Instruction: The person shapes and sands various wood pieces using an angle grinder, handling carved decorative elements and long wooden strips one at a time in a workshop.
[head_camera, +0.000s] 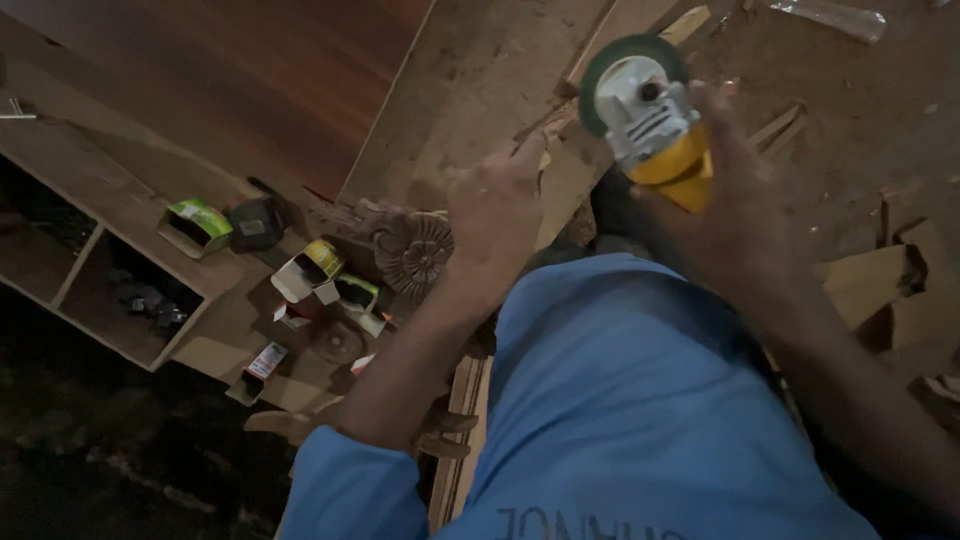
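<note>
A yellow angle grinder (655, 120) is gripped by the right hand (735, 190) at far right, its green-guarded disc close enough to risk nicking the left hand (497, 215) pressed, fingers curled, on a wood strip (565, 175).

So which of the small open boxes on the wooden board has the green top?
The leftmost open box, lying on its side at the board's edge; the two boxes nearer the carved rosette show yellow and white.

Small open boxes (310, 272) crowd the left — floor (470, 80) ahead bare.
</note>
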